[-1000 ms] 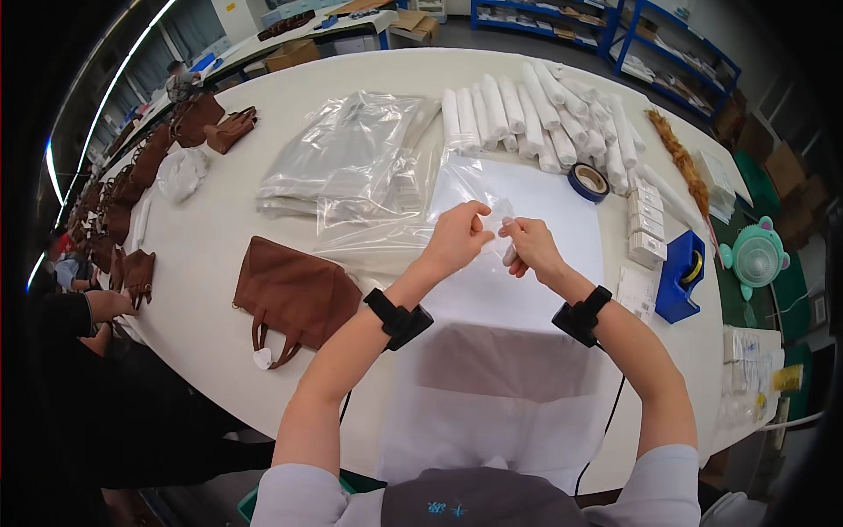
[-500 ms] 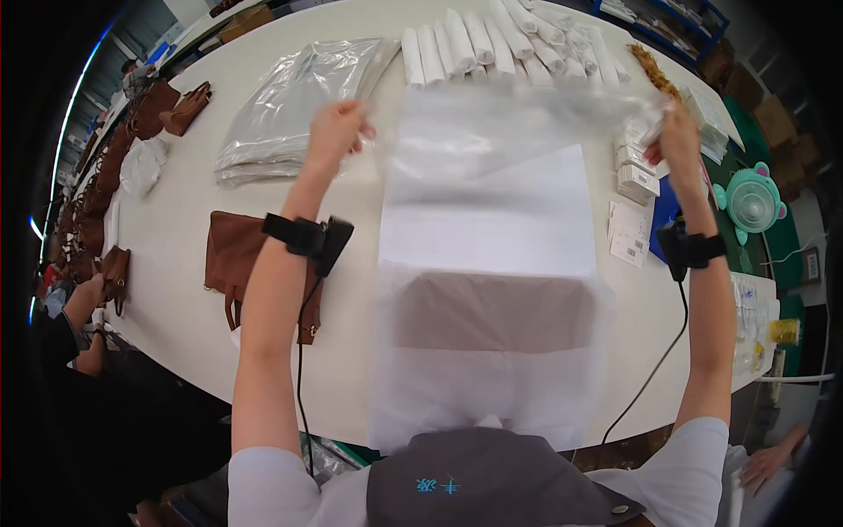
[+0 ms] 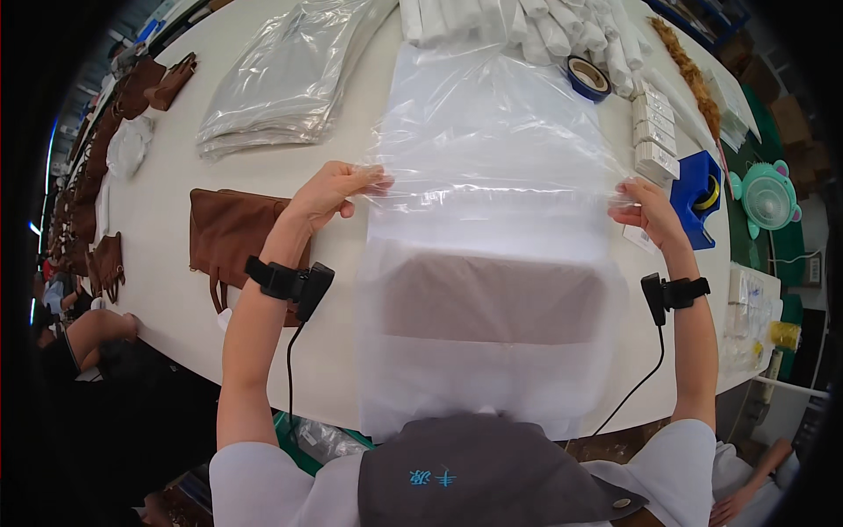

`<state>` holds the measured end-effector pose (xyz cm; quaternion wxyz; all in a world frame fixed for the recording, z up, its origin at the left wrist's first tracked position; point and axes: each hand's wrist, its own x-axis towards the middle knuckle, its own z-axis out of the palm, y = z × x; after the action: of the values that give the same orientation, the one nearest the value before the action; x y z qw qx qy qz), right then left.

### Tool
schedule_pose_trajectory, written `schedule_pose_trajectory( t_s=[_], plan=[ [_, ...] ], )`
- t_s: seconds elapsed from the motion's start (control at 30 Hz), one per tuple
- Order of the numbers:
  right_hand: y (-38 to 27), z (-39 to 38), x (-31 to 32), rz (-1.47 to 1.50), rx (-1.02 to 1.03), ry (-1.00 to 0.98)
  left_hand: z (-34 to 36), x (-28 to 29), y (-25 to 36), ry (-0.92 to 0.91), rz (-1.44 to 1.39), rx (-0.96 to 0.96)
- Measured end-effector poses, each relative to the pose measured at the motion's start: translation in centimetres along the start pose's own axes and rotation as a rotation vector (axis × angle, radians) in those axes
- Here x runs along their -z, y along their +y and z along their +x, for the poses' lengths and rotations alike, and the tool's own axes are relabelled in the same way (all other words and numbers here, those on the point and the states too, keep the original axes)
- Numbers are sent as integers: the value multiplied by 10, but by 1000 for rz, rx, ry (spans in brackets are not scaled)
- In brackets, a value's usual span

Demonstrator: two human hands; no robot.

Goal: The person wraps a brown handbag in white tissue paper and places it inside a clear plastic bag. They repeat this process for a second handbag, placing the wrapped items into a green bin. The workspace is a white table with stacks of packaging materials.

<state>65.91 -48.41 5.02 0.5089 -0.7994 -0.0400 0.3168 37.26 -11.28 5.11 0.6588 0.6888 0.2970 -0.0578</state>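
A clear plastic bag point(image 3: 496, 145) lies spread over a white sheet, its near edge pulled straight between my hands. My left hand point(image 3: 341, 189) pinches the bag's left corner, fingers closed. At the right corner, my right hand point(image 3: 652, 213) grips the same edge between thumb and fingers. Just nearer to me lies a flat, grey-brown item point(image 3: 496, 299) seen through a translucent white wrapping point(image 3: 474, 378); its exact kind is veiled. A brown leather handbag point(image 3: 233, 233) rests on the table beside my left forearm.
A stack of clear plastic bags point(image 3: 272, 83) lies far left. White wrapped rolls point(image 3: 549, 35) and a tape roll point(image 3: 588, 77) sit at the back. On the right are small white boxes point(image 3: 654, 132), a blue tape dispenser point(image 3: 694, 198) and a green fan point(image 3: 767, 195).
Both hands have come nearer to me, drawing down the plastic bag, which was held up and blurred before. It now lies flat, and the tape roll and dispenser show more fully.
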Motion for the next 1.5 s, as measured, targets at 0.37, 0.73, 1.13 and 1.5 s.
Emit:
schedule_pose_trajectory(
  t_s=[0.37,0.73,1.13,1.5],
  plan=[
    [5,8,13,-48,-56,-200,-6,16,-11,-192,-439,-92],
    [37,16,4,254,5,-34,21,-25,-29,208,-33,9],
    [47,-26,-30,-601,210,-238,-45,-34,-68,47,421,3],
    [67,-67,5,-755,117,-272,-80,-55,-82,-93,157,54]
  ],
)
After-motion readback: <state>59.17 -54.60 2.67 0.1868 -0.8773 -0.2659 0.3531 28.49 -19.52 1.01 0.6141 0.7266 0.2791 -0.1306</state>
